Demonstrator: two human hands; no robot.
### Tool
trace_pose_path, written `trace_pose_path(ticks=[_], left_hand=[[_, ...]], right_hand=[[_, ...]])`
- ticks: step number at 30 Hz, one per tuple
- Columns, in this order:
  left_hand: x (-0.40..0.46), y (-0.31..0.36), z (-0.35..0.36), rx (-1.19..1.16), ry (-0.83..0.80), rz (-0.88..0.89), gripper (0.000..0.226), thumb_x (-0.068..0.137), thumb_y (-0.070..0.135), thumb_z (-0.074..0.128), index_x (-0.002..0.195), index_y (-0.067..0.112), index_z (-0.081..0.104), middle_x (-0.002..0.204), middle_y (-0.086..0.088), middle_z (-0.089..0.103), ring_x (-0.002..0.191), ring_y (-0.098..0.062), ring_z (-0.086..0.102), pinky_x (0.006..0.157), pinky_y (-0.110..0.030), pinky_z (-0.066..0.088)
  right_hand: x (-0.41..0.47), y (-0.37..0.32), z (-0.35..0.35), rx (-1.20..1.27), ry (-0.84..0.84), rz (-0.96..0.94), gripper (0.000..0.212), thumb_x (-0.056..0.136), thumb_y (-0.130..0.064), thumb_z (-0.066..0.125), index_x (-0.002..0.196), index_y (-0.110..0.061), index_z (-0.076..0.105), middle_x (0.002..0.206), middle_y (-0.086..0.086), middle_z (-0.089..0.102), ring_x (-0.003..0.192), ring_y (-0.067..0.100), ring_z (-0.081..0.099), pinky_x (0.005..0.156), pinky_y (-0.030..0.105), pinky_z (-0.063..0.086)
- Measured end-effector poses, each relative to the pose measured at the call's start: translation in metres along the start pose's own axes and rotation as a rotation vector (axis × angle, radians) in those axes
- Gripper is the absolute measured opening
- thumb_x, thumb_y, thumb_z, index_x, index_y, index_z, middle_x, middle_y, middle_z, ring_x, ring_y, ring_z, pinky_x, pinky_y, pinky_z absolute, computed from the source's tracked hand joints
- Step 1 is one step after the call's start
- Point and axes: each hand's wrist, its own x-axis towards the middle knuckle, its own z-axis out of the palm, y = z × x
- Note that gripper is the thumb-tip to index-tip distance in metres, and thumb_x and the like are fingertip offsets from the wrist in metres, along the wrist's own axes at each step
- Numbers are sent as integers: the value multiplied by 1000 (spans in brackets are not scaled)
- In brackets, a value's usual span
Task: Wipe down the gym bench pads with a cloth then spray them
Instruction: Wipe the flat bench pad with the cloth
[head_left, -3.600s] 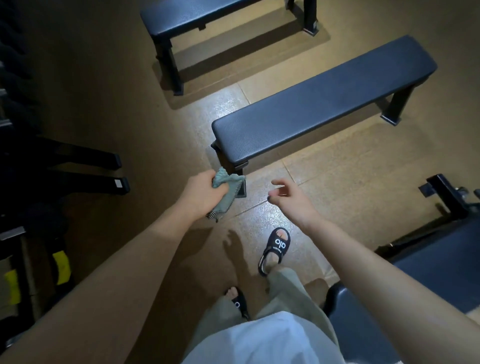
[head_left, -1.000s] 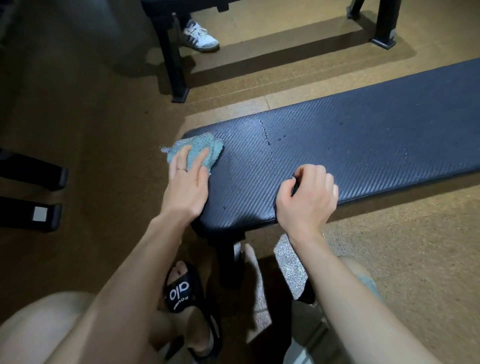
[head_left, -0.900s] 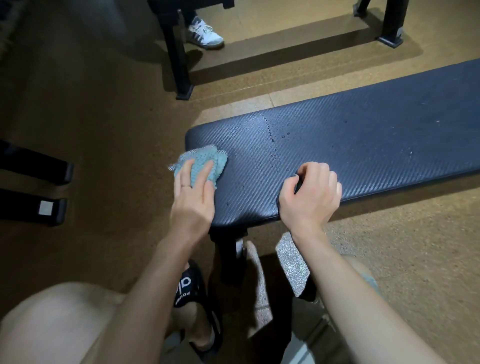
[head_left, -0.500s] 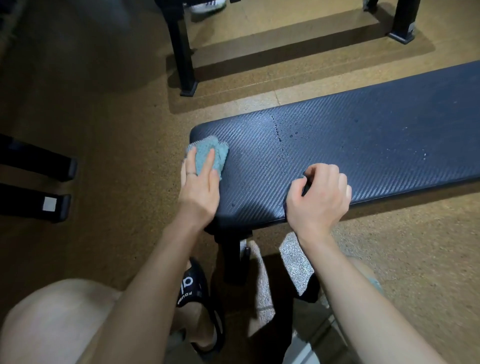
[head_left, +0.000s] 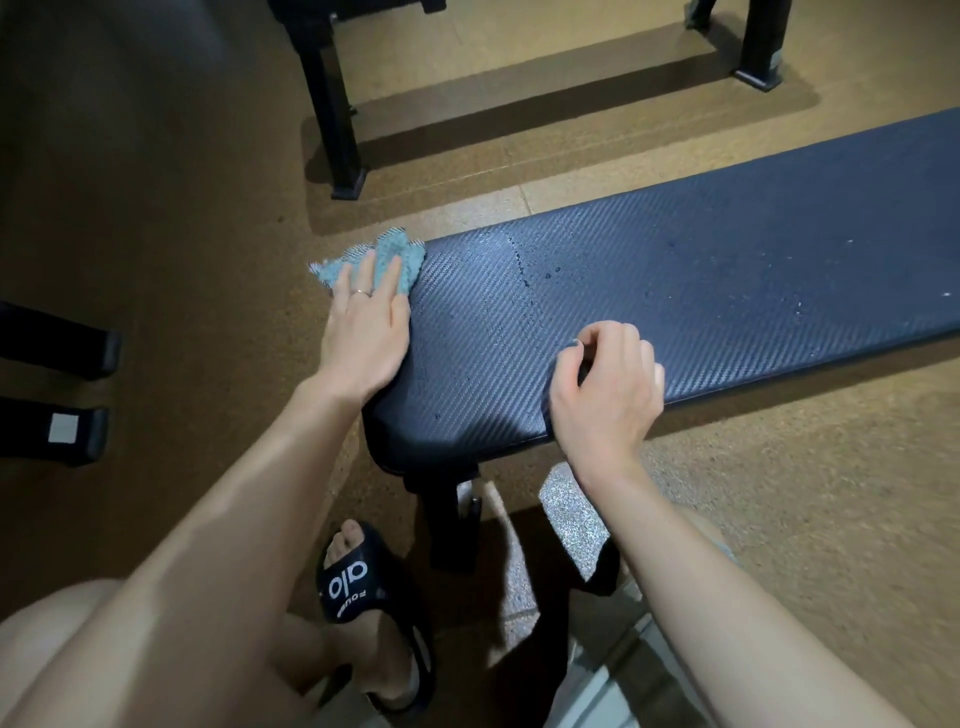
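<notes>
Pressing flat on the cloth (head_left: 371, 260), the left hand (head_left: 366, 332) is working at the near-left end of the padded surface (head_left: 675, 291), fingers straight and spread over the fabric. The cloth is lying bunched at the far-left corner of the surface, with part of it hanging off the end edge over the floor (head_left: 156, 208). The right hand (head_left: 605, 395) is resting at the near long edge of the surface, fingers curled in loosely toward the thumb; nothing is showing in its grasp.

The pad is carrying scattered droplets and a faint wet line across its width just right of the cloth, with pale specks further along toward the right end. By judgement, the wiping step is only beginning: the greater length of the pad is lying unwiped, and no spray bottle is appearing in view.

Handling assessment: the cloth is looking soft, light and nubbly, likely to fold and creep under the palm, so it is best held down with a flat hand over its middle and kept fully on the pad. The woven-textured vinyl is looking firm and probably slick where damp.

A second bench frame (head_left: 332, 119) is standing beyond the far edge. The person's sandal (head_left: 363, 582) is sitting on the floor below the near-left corner.
</notes>
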Motion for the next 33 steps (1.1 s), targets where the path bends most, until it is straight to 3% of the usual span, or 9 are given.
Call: trace_pose_path(ticks=[4,7,10,16,20,23,28,31,33], left_hand=[[-55,12,10,158,-63,160,54,110,35,19,163,27,23,172,2,12,159,-22,4,129,-43,5],[-124,31,29,229,-45,406,53,109,34,25,160,21,34,169,-3,26,157,-28,19,126,-52,20],[-159,40,49,242,-13,494,51,110,35,33,160,23,34,169,-1,26,157,-27,19,126,-51,21],[-138,82,84,413,75,658,55,107,28,39,160,17,32,167,-10,28,153,-35,28,123,-53,26],[-107,108,99,412,114,749,58,101,19,59,156,19,42,162,-8,40,148,-34,40,119,-52,35],[-106,94,87,375,83,773,68,96,14,68,157,24,40,164,-4,38,150,-30,38,118,-48,36],[-129,34,61,514,81,749,77,96,-4,53,163,21,23,169,-8,24,154,-32,27,118,-49,36],[-136,10,50,644,56,774,66,100,-6,7,164,10,9,170,-13,17,155,-36,22,118,-52,35],[-137,16,50,656,45,757,61,103,-2,2,163,6,11,169,-16,19,155,-39,23,117,-54,35]], right_hand=[[14,11,-17,189,21,-20,5,91,-15,53,90,-11,57,91,2,57,85,25,53,81,40,38],[40,50,-31,69,91,7,11,92,-18,51,90,-9,57,92,10,61,87,31,56,82,43,38],[56,77,-33,-37,75,17,18,94,-24,46,88,-9,54,92,13,60,88,36,55,82,46,40],[56,77,-27,-170,60,-21,22,97,-28,42,86,-12,51,91,10,59,86,34,52,80,44,37],[56,81,-29,-182,62,-40,19,96,-25,44,86,-11,52,91,11,59,84,35,52,78,45,37],[56,84,-29,-154,72,-46,17,95,-23,45,85,-10,51,89,12,58,83,35,51,76,46,38],[56,87,-28,-124,77,-46,15,94,-20,47,82,-10,50,86,10,56,78,32,50,72,45,40],[55,88,-26,-123,99,-62,14,93,-18,49,82,-10,50,84,9,56,77,31,49,71,42,38],[55,87,-26,-139,111,-66,13,92,-17,50,81,-10,49,84,10,55,76,31,48,71,41,35]])
